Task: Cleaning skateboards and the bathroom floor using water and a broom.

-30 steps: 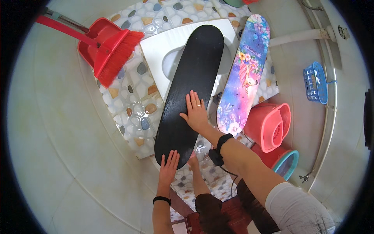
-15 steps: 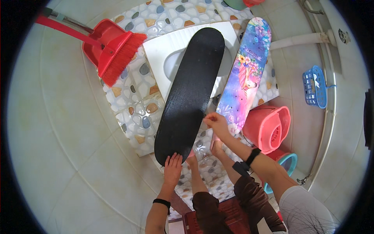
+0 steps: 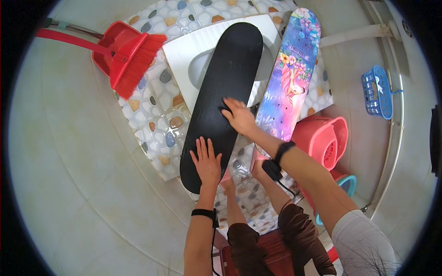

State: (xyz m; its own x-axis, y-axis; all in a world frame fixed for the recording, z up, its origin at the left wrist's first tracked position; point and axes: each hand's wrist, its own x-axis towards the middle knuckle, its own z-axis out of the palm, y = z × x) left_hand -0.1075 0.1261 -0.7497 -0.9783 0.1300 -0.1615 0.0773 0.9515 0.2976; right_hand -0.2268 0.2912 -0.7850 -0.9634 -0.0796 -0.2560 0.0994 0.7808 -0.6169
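Note:
A long black skateboard deck (image 3: 222, 87), its dark face upward, lies slanted over the white squat toilet (image 3: 182, 48). On its near part my left hand (image 3: 208, 166) rests flat with the fingers spread. Farther up, my right hand (image 3: 241, 119) touches the deck near its right edge, fingers stretched out and the thumb apart. Nothing shows in either hand. Just to the right of the deck lies a second skateboard deck (image 3: 294, 76), printed in blue, purple and pink with flowers and a unicorn.
A red broom (image 3: 140, 60) and red dustpan (image 3: 116, 34) lean at the upper left. Right of the decks stand a pink mop bucket (image 3: 317, 138) and another bucket with a teal rim (image 3: 352, 185). A blue basket (image 3: 378, 94) hangs on the right-hand pipe. Pebble-patterned tiles (image 3: 161, 119) surround the toilet.
My left hand has slid from the deck's near end farther up its face. My right hand has moved from a pinch at the right edge onto the black face, its fingers now extended.

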